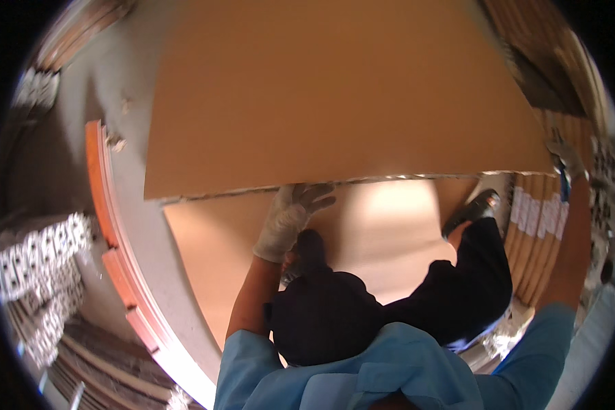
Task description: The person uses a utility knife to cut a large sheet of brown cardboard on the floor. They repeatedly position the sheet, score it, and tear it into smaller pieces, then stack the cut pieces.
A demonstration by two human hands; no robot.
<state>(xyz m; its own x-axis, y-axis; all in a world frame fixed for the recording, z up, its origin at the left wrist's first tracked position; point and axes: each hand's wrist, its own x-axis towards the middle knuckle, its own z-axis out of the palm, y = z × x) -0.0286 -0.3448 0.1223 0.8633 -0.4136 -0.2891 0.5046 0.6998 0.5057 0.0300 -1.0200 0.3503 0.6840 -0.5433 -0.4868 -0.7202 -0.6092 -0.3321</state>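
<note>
A large brown cardboard sheet fills the upper middle, its near edge ragged and raised over another cardboard sheet on the floor. My left hand, in a pale glove, is at that near edge, left of the middle, with its fingers spread. Far to the right, my right hand, gloved too, is by the sheet's right corner. Its fingers are closed round a slim blue tool, whose kind I cannot make out. My legs and shoes are over the lower sheet.
An orange-red strip runs along the floor at left. Stacked silvery metal profiles lie beyond it. Long brown wrapped bundles with white labels lie at right, beside my shoe.
</note>
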